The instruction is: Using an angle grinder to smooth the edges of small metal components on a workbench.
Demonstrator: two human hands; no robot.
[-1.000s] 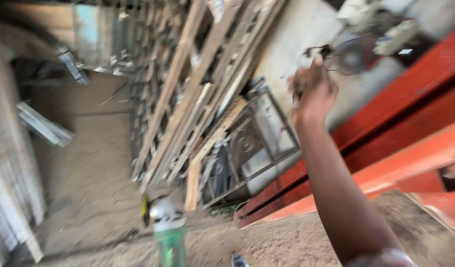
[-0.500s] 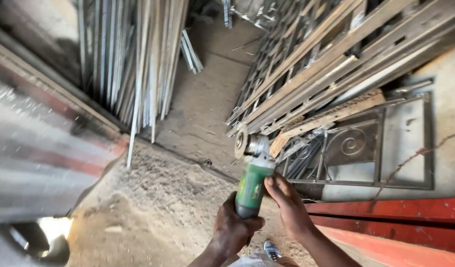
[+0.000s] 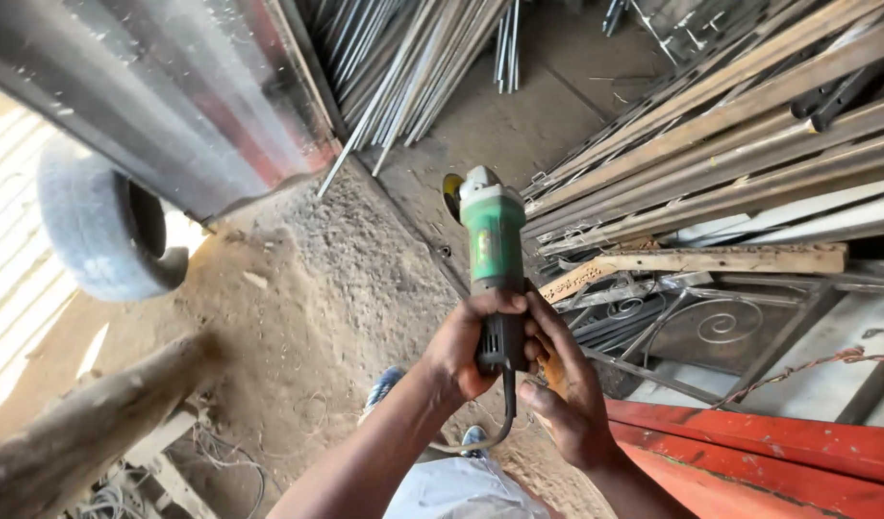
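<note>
A green and grey angle grinder (image 3: 490, 240) with a yellowish disc at its head points away from me over the sandy ground. My left hand (image 3: 466, 348) is wrapped around its dark rear handle. My right hand (image 3: 569, 384) rests against the same handle from the right, fingers partly spread along it. The black power cord (image 3: 504, 413) hangs down from the handle between my forearms.
Long steel bars and angle irons (image 3: 749, 144) lean at the right, above a scrolled iron gate panel (image 3: 711, 327) and a red steel beam (image 3: 778, 452). Thin metal rods (image 3: 413, 67) stand at top centre. A tyre (image 3: 105, 231) and a wooden log (image 3: 86, 432) are at left.
My view swung left and down. My right hand came down from the raised position and joined my left hand on the grinder's handle, which is now held higher and closer.
</note>
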